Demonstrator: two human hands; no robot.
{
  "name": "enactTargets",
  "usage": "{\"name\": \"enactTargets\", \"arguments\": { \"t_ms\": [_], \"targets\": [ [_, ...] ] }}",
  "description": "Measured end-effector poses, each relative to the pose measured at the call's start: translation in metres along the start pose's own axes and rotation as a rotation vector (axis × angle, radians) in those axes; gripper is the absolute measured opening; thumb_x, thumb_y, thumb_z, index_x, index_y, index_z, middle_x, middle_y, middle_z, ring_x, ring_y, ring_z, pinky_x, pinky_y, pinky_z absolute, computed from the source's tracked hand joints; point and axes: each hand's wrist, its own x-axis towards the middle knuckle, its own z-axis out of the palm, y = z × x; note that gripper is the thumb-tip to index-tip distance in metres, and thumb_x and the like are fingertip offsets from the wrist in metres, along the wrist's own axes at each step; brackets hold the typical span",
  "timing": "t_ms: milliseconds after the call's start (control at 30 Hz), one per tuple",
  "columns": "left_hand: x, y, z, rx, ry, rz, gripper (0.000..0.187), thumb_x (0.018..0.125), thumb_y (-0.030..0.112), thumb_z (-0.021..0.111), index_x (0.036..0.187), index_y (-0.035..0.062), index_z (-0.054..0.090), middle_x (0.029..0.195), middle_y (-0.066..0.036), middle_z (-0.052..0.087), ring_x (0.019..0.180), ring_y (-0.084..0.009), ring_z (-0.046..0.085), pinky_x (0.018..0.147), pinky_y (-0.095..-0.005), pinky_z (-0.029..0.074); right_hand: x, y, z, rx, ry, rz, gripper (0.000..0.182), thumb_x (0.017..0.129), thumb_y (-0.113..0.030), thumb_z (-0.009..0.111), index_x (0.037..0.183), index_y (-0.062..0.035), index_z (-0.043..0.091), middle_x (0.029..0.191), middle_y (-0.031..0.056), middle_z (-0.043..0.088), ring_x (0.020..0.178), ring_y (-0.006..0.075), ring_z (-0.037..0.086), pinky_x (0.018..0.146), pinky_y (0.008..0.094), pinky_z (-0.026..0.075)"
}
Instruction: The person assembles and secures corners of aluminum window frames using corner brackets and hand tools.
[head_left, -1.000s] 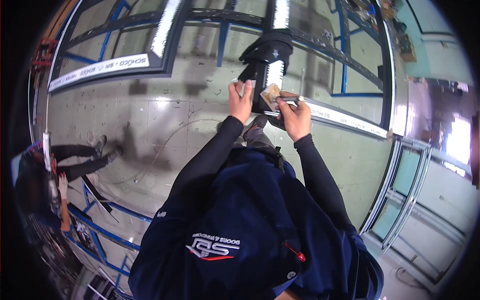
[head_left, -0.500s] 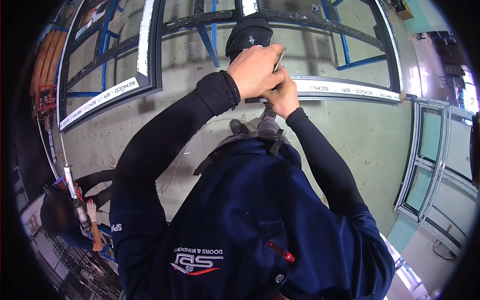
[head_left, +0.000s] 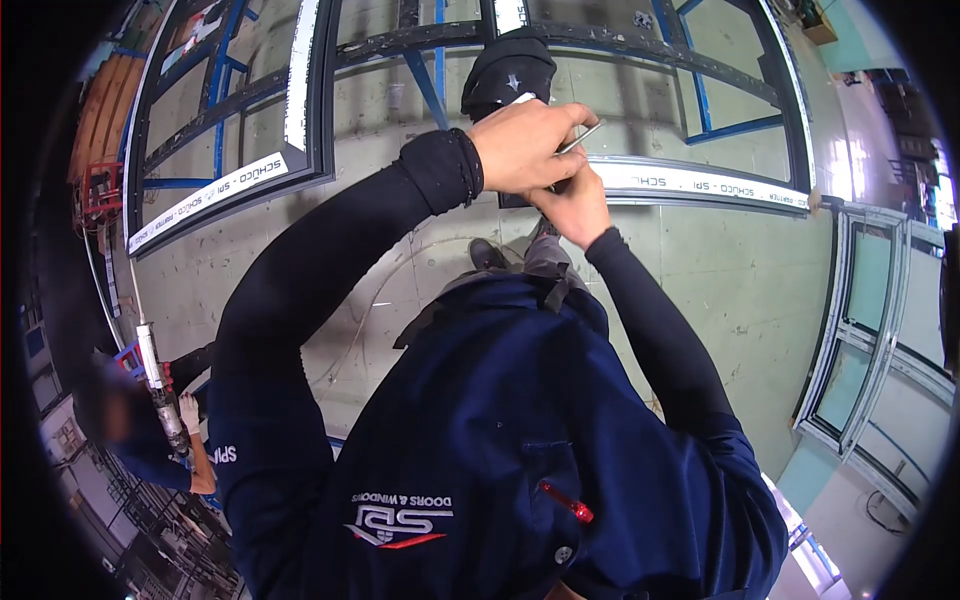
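My left hand (head_left: 525, 145) has its fingers closed around a thin metal piece (head_left: 582, 138), whose end sticks out to the right. Just below and to the right, my right hand (head_left: 577, 205) is bent closed against it; a small dark shape shows between the two, too hidden to name. Beyond my hands is a black cap-like item (head_left: 510, 70) with a small light star mark. A dark frame with white printed tape (head_left: 700, 182) runs right from my hands.
Another taped frame (head_left: 225, 185) stands at the left, over blue and black supports (head_left: 428, 90). Glazed frames (head_left: 855, 330) lean at the right. A person (head_left: 150, 430) with a gloved hand is at the lower left, beside a long tool (head_left: 150, 360). A cable crosses the floor.
The metal piece has turned from nearly upright to slanting right. My left hand's fingers have shifted on it. The whole view has moved slightly, and the person at the left has changed posture.
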Motion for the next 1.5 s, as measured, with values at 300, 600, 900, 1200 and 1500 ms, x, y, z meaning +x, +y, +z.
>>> {"name": "enactTargets", "arguments": {
  "t_ms": [300, 600, 900, 1200, 1500],
  "targets": [
    [0.002, -0.008, 0.009, 0.130, 0.022, 0.033, 0.051, 0.084, 0.020, 0.065, 0.130, 0.0008, 0.052, 0.087, -0.015, 0.071, 0.082, -0.0346, 0.068, 0.074, -0.0419, 0.053, -0.043, 0.025, -0.014, -0.159, 0.006, -0.027, 0.036, 0.078, -0.016, 0.079, 0.108, -0.0004, 0.069, 0.092, 0.0162, 0.070, 0.083, 0.0290, 0.070, 0.080, 0.0353, 0.055],
    [0.012, -0.007, -0.003, 0.151, -0.143, 0.167, 0.051, 0.084, 0.015, 0.063, 0.134, 0.0065, 0.052, 0.090, -0.018, 0.071, 0.084, -0.0352, 0.069, 0.078, -0.0415, 0.054, -0.038, 0.012, -0.027, -0.332, -0.128, -0.035, 0.038, 0.078, -0.024, 0.080, 0.106, 0.0005, 0.070, 0.081, 0.0148, 0.070, 0.073, 0.0274, 0.069, 0.069, 0.0378, 0.052],
    [-0.048, -0.055, 0.022, -0.361, 0.395, 0.029, 0.060, 0.079, 0.024, 0.081, 0.131, 0.0026, 0.057, 0.119, -0.012, 0.063, 0.115, -0.0218, 0.059, 0.103, -0.0354, 0.044, -0.071, 0.033, -0.031, -0.104, -0.052, 0.008, 0.061, 0.079, -0.020, 0.082, 0.131, 0.0010, 0.056, 0.120, 0.0179, 0.065, 0.091, 0.0248, 0.070, 0.085, 0.0340, 0.055],
    [-0.073, -0.110, 0.213, -0.677, 0.865, -0.624, 0.037, 0.082, 0.018, 0.077, 0.109, -0.0043, 0.066, 0.092, -0.012, 0.070, 0.081, -0.0180, 0.066, 0.077, -0.0314, 0.053, -0.132, 0.066, -0.014, 0.079, -0.045, 0.343, 0.037, 0.088, -0.016, 0.073, 0.119, 0.0014, 0.064, 0.103, 0.0127, 0.072, 0.090, 0.0169, 0.070, 0.078, 0.0288, 0.054],
    [-0.051, -0.095, 0.211, -0.701, 0.940, -0.758, 0.026, 0.080, 0.017, 0.075, 0.094, -0.0042, 0.070, 0.077, -0.010, 0.069, 0.070, -0.0173, 0.065, 0.069, -0.0320, 0.053, -0.128, 0.056, -0.020, 0.077, -0.116, 0.387, 0.032, 0.090, -0.015, 0.071, 0.116, 0.0028, 0.065, 0.101, 0.0129, 0.073, 0.091, 0.0171, 0.070, 0.081, 0.0291, 0.054]
  ]
}}
